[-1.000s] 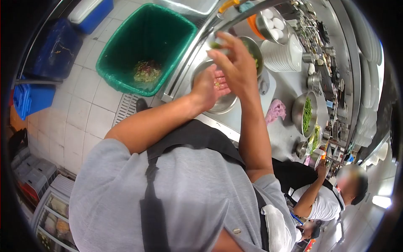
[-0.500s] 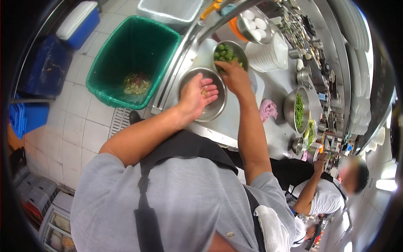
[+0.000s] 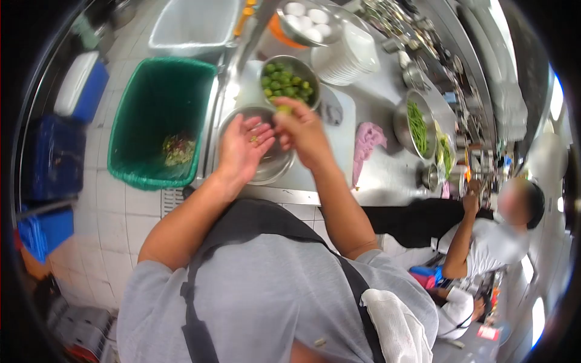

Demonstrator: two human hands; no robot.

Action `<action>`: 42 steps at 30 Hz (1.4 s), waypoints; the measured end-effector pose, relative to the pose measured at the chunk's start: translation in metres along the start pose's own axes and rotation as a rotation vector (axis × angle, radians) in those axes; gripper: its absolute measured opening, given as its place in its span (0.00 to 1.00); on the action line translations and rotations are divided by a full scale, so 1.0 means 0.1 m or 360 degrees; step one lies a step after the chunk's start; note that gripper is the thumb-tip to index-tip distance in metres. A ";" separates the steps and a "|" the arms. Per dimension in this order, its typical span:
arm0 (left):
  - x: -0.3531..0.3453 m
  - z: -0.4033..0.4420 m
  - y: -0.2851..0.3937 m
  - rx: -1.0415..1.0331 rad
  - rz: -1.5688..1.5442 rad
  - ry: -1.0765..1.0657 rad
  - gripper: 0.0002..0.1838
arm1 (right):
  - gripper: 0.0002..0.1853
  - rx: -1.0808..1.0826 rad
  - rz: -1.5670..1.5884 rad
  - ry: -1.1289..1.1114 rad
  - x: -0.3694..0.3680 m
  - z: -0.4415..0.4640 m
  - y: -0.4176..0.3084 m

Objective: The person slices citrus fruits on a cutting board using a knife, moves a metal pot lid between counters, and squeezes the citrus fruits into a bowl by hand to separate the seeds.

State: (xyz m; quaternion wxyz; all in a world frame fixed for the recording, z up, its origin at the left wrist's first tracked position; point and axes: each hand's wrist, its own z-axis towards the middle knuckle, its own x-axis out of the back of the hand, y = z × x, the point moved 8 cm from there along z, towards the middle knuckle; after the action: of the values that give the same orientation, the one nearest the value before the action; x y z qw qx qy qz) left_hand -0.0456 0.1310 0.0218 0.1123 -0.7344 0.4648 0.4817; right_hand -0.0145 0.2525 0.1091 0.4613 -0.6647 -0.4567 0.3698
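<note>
My left hand [image 3: 245, 148] is palm up with its fingers stretched out, over a steel bowl [image 3: 279, 170] that it partly hides. A few small yellowish bits lie on its fingers. Between the thumb and fingers of my right hand [image 3: 305, 133] is a small yellow-green lime [image 3: 283, 110], blurred by motion. That hand is close beside the left fingertips. Just beyond, a second steel bowl [image 3: 317, 85] holds many small green limes [image 3: 284, 77]. Both bowls stand on a white cutting board [image 3: 342, 130].
A green-lined bin [image 3: 136, 127] with scraps stands left of the steel counter [image 3: 381, 175]. On the counter are a pink cloth [image 3: 367, 142], stacked white dishes [image 3: 348, 57], eggs [image 3: 315, 17] in a bowl and green beans [image 3: 416, 127]. A co-worker [image 3: 484, 242] stands at the right.
My right hand has come out of the lime bowl towards my left hand, now with a lime in its fingers. My left hand stays palm up over the lower bowl. The camera view has shifted.
</note>
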 end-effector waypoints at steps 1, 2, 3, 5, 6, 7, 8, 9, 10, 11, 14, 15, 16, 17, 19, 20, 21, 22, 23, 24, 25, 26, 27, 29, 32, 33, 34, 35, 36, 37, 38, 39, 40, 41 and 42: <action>0.03 0.04 -0.02 0.0004 0.0013 -0.0011 0.26 | 0.22 0.0002 -0.0284 -0.0016 -0.12 -0.08 0.02; 0.05 0.08 0.00 -0.0043 0.0101 -0.0055 0.26 | 0.21 0.0287 -0.0527 -0.0045 -0.24 -0.10 0.08; 0.02 0.15 -0.01 -0.0044 0.0043 -0.0294 0.26 | 0.21 0.0566 -0.0778 -0.0079 -0.35 -0.16 0.11; -0.06 -0.01 0.05 -0.0006 0.0104 0.0042 0.28 | 0.21 0.0712 -0.1143 -0.0028 -0.55 -0.44 0.04; -0.04 -0.01 0.05 -0.0001 0.0127 0.0049 0.29 | 0.21 0.0777 -0.1324 -0.0015 -0.63 -0.52 0.01; 0.00 0.01 0.06 0.0000 0.0147 0.0059 0.29 | 0.21 0.0708 -0.1246 -0.0064 -0.62 -0.51 0.04; 0.03 0.01 0.07 0.0000 0.0166 0.0071 0.30 | 0.21 0.0640 -0.1165 -0.0117 -0.58 -0.50 0.06; 0.03 0.00 0.05 0.0019 0.0191 0.0056 0.30 | 0.21 0.0571 -0.1083 -0.0175 -0.55 -0.50 0.09; 0.02 0.00 0.03 0.0034 0.0215 0.0046 0.30 | 0.22 0.0559 -0.1100 -0.0175 -0.53 -0.50 0.10; 0.02 -0.01 0.01 0.0041 0.0235 0.0042 0.30 | 0.22 0.0548 -0.1116 -0.0186 -0.53 -0.50 0.11; -0.02 -0.05 -0.02 0.0060 0.0199 0.0040 0.31 | 0.22 0.0550 -0.1115 -0.0185 -0.54 -0.52 0.12; -0.02 -0.05 -0.02 0.0057 0.0185 0.0038 0.31 | 0.21 0.0557 -0.1110 -0.0181 -0.54 -0.52 0.12; -0.02 -0.05 -0.02 0.0047 0.0176 0.0030 0.30 | 0.19 0.0667 -0.1097 -0.0157 -0.54 -0.52 0.11; -0.01 -0.05 -0.01 0.0029 0.0175 0.0028 0.30 | 0.17 0.0716 -0.1176 -0.0095 -0.51 -0.51 0.09; -0.04 -0.07 0.01 -0.0005 0.0165 0.0015 0.29 | 0.14 0.0816 -0.1344 0.0034 -0.49 -0.50 -0.05; -0.03 -0.09 0.02 -0.0003 0.0148 0.0038 0.27 | 0.11 0.0789 -0.1393 0.0009 -0.48 -0.49 -0.09; -0.01 -0.08 0.01 -0.0028 0.0111 0.0034 0.27 | 0.12 0.0785 -0.1456 -0.0023 -0.48 -0.46 -0.07; 0.01 -0.07 0.01 -0.0055 0.0074 0.0027 0.26 | 0.13 0.0785 -0.1522 -0.0055 -0.47 -0.40 -0.02; 0.02 -0.05 0.00 -0.0079 0.0035 0.0020 0.26 | 0.15 0.0782 -0.1589 -0.0086 -0.48 -0.35 0.03; 0.03 -0.06 0.00 -0.0108 0.0015 0.0046 0.25 | 0.15 0.0784 -0.1642 -0.0066 -0.48 -0.30 0.07; 0.04 -0.05 0.00 -0.0104 -0.0002 0.0040 0.25 | 0.15 0.0784 -0.1695 -0.0048 -0.48 -0.25 0.11; 0.05 -0.04 0.00 -0.0100 -0.0020 0.0034 0.25 | 0.15 0.0784 -0.1749 -0.0031 -0.48 -0.21 0.16; 0.04 -0.06 0.00 -0.0097 -0.0038 0.0030 0.24 | 0.15 0.0770 -0.1765 -0.0044 -0.51 -0.19 0.14; 0.02 -0.09 -0.01 -0.0106 -0.0067 0.0027 0.24 | 0.16 0.0739 -0.1797 -0.0073 -0.53 -0.17 0.10; 0.07 -0.04 0.01 -0.0120 -0.0096 0.0047 0.24 | 0.17 0.0636 -0.1850 -0.0100 -0.51 -0.10 0.10; 0.07 -0.04 0.01 -0.0099 -0.0100 0.0009 0.23 | 0.17 0.0635 -0.1828 -0.0097 -0.49 -0.07 0.10; 0.06 -0.04 0.01 -0.0077 -0.0102 -0.0031 0.23 | 0.17 0.0634 -0.1806 -0.0090 -0.46 -0.03 0.12; 0.05 -0.04 -0.01 -0.0054 -0.0104 -0.0075 0.23 | 0.18 0.0633 -0.1785 -0.0080 -0.44 0.00 0.14; 0.05 -0.05 -0.01 -0.0063 -0.0123 -0.0038 0.23 | 0.19 0.0726 -0.1831 -0.0026 -0.43 0.00 0.10; 0.04 -0.05 -0.01 -0.0055 -0.0125 -0.0025 0.23 | 0.19 0.0712 -0.1848 -0.0023 -0.42 0.03 0.12; 0.03 -0.06 -0.02 -0.0046 -0.0126 -0.0015 0.23 | 0.19 0.0698 -0.1867 -0.0017 -0.39 0.05 0.14; 0.03 -0.06 -0.02 -0.0036 -0.0128 -0.0005 0.23 | 0.19 0.0684 -0.1887 -0.0010 -0.38 0.06 0.15; 0.02 -0.07 -0.02 -0.0038 -0.0135 -0.0006 0.23 | 0.19 0.0698 -0.1894 -0.0011 -0.38 0.06 0.15; 0.01 -0.07 -0.02 -0.0040 -0.0138 -0.0007 0.23 | 0.18 0.0714 -0.1899 -0.0008 -0.39 0.07 0.16; 0.00 -0.07 -0.01 -0.0043 -0.0140 -0.0008 0.23 | 0.18 0.0729 -0.1903 -0.0005 -0.40 0.06 0.15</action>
State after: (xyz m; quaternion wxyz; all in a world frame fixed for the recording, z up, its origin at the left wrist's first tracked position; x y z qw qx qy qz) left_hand -0.0401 0.1273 0.0248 0.1247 -0.7543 0.4253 0.4844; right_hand -0.0288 0.2141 0.0959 0.7177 -0.1792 -0.6586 0.1379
